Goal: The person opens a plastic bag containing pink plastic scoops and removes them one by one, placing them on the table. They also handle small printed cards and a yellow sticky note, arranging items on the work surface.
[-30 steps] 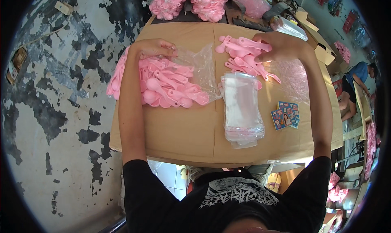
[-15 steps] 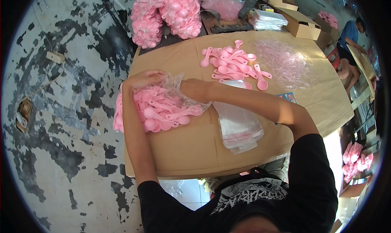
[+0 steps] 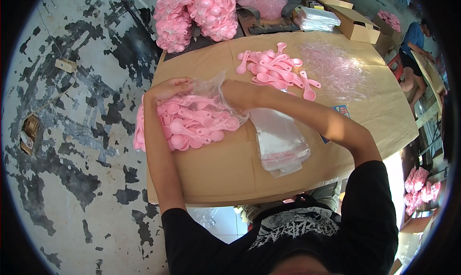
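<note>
My left hand point(image 3: 174, 87) is at the far left of the table, fingers curled and pinching the edge of a clear plastic bag point(image 3: 211, 84). My right hand point(image 3: 231, 95) is at the bag's other side, its fingers hidden behind the wrist and the crinkled film. Just below both hands lies a heap of pink plastic spoons point(image 3: 192, 126); part of the film drapes over its right side. Beside my right forearm is a stack of flat clear bags point(image 3: 283, 147). Another, smaller pile of pink spoons point(image 3: 273, 66) lies beyond that forearm.
Loose clear, pinkish strips point(image 3: 333, 71) lie at the table's far right. A blue printed card point(image 3: 342, 110) is partly under my right arm. Filled bags of pink spoons point(image 3: 211, 13), packed clear bags point(image 3: 317, 19) and a cardboard box point(image 3: 355, 25) stand at the back. A person point(image 3: 414, 47) works at far right.
My left hand and the clear bag have shifted slightly away from me. The bag's film stands up higher between the hands, and my right wrist has moved a little right and farther away.
</note>
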{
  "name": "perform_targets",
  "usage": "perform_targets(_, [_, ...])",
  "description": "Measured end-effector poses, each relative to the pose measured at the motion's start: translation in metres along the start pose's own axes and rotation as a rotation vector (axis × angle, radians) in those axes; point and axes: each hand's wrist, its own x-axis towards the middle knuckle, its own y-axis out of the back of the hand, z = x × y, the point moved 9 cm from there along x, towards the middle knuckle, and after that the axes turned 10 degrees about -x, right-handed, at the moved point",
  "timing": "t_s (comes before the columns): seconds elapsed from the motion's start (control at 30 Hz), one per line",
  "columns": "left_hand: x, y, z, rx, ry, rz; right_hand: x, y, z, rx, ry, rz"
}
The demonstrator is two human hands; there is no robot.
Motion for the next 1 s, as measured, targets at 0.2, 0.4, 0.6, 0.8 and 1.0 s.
perform_targets(0.2, [0.001, -0.006, 0.012, 0.066, -0.012, -0.027, -0.078, 0.097, 0.031, 0.206, -0.144, 0.178])
perform_targets(0.4, [0.011, 0.006, 0.001, 0.059, -0.044, -0.078, -0.139, 0.132, 0.080, -0.171, -0.312, 0.197])
perform_targets(0.6, [0.005, 0.005, -0.002, 0.071, -0.013, -0.022, -0.062, 0.058, -0.003, 0.101, -0.052, 0.003])
perform_targets(0.8, [0.012, -0.007, 0.003, 0.025, -0.019, -0.076, 0.005, -0.043, -0.009, -0.165, 0.080, -0.333])
perform_targets(1.0, [0.009, -0.010, 0.009, 0.021, -0.013, -0.099, -0.005, -0.040, -0.008, 0.310, -0.010, -0.238])
